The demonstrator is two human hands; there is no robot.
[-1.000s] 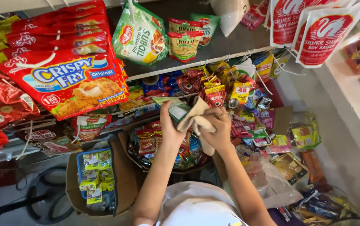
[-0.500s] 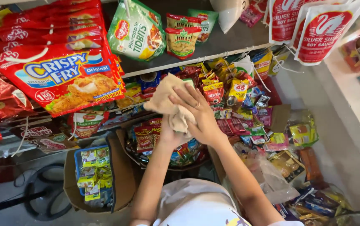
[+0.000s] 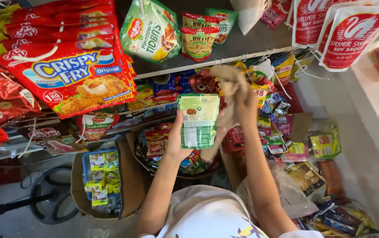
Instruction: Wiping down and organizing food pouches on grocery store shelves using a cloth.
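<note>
My left hand [image 3: 176, 143] holds a green food pouch [image 3: 198, 120] upright, its printed back facing me, in front of the shelf. My right hand [image 3: 242, 103] is closed on a crumpled beige cloth [image 3: 230, 86], held just right of the pouch's top edge and touching it. Both arms reach up from the bottom of the view over my white shirt.
A shelf [image 3: 224, 59] carries green and red pouches. Large red bags [image 3: 72, 75] hang at the left, white-and-red sauce pouches [image 3: 350, 35] at the upper right. A cardboard box [image 3: 130, 176] of small packets stands on the floor, with a basket of snacks [image 3: 189, 163] and loose packets [image 3: 313, 145].
The cloth covered the pouch a moment ago. My right hand has lifted the cloth up and to the right, and the green pouch now shows in my left hand.
</note>
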